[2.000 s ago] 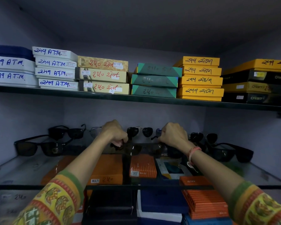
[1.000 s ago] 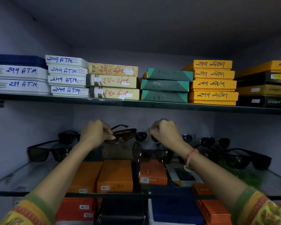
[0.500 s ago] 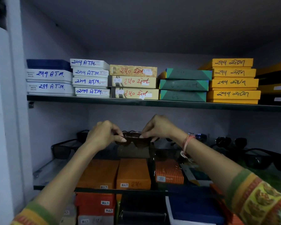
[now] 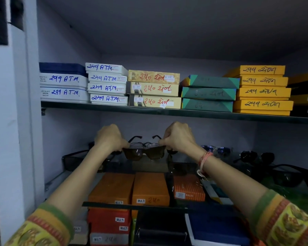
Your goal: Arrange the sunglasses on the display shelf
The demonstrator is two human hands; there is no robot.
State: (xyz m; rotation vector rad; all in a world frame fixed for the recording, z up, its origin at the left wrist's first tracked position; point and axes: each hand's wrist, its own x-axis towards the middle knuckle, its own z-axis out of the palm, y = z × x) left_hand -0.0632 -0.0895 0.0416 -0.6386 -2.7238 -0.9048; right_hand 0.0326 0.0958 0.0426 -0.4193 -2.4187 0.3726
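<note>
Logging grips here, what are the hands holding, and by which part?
Brown-lensed sunglasses: left hand and right hand each pinch an outer end of the frame.

Brown-lensed sunglasses (image 4: 144,152) held level above the glass shelf (image 4: 135,204).

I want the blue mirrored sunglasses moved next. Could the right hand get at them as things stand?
Probably not yet: the right hand and left hand both grip the brown sunglasses. The blue sunglasses lie uncovered just beside its wrist.
</note>
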